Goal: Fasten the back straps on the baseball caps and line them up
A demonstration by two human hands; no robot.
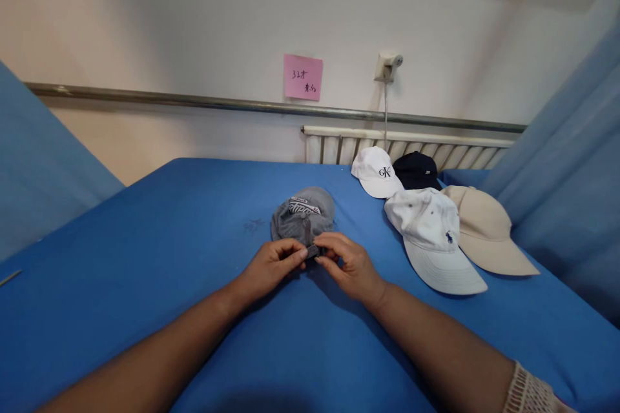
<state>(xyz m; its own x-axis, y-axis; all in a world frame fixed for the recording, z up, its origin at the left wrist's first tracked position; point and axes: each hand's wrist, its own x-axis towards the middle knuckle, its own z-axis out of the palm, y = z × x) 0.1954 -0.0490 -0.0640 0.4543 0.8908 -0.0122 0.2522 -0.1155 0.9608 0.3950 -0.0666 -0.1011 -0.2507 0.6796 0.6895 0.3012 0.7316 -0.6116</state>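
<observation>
A: Right forearm [445, 339] nearest, its knit sleeve [530, 390] cut off by the frame.

B: Hands?

A: Left hand [267, 264] and right hand [352, 268] both pinch the dark strap [312, 251] of the gray cap [310, 206] — mid-table, lettering up.

B: Room to move?

A: Open left of it, across the blue table [145, 258]. Rightward, four caps crowd the far side: white lettered cap [374, 171], navy cap [415, 169], white pony cap [429, 222], beige cap [479, 226].

B: Hidden?

A: Fingers cover the strap's ends — can't tell if it's fastened. Pony cap overlaps the beige one; a thin stick [10, 278] is cut by the left frame edge.
</observation>
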